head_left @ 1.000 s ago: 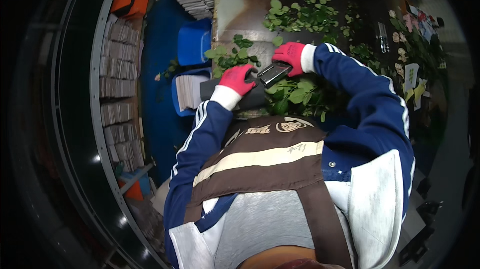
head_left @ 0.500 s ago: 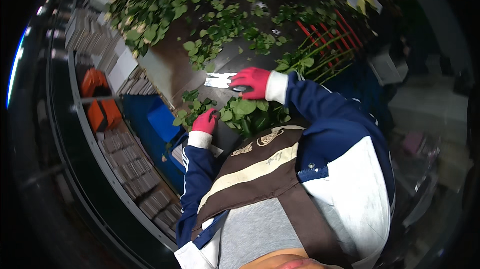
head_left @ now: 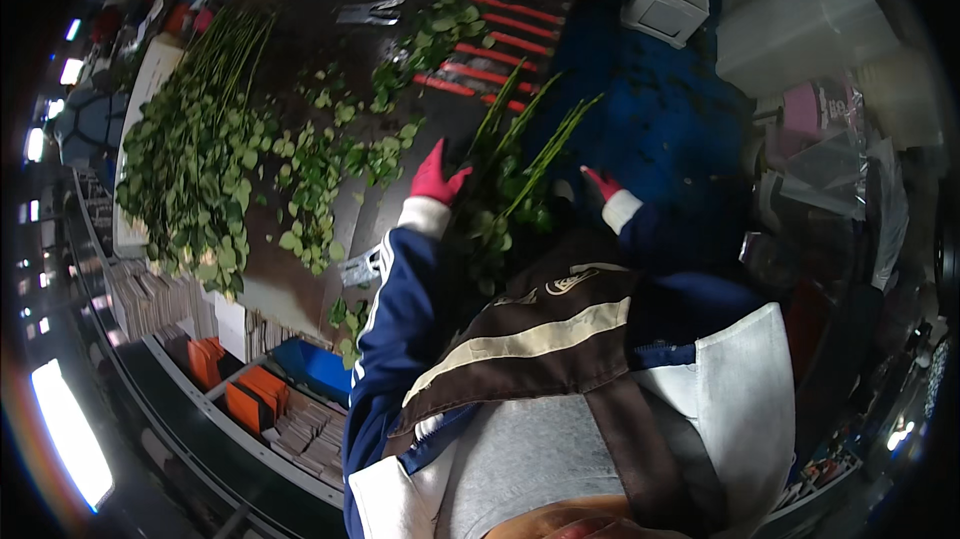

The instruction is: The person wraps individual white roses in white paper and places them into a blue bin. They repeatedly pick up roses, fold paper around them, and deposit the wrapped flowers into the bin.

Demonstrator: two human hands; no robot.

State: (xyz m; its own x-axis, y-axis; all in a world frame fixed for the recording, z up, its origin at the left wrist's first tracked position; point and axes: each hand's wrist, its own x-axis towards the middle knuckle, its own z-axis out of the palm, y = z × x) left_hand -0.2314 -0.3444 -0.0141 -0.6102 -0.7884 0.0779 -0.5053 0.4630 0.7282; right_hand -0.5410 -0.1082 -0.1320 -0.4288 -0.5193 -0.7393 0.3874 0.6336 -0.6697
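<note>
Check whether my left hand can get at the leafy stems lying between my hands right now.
Probably yes: the left hand, gloved and open, is right beside the leafy stems, with nothing visible in the way.

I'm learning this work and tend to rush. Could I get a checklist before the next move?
1. Left hand grip open: ok, fingers spread.
2. Right hand grip open: ok, looks empty.
3. Green stems between the hands: ok.
4. Silver tool set down: ok, beside the left sleeve.
5. Table free of loose leaves: not ok, leaves scattered.
6. Left hand clear of the stems: cannot tell, dark there.
</note>
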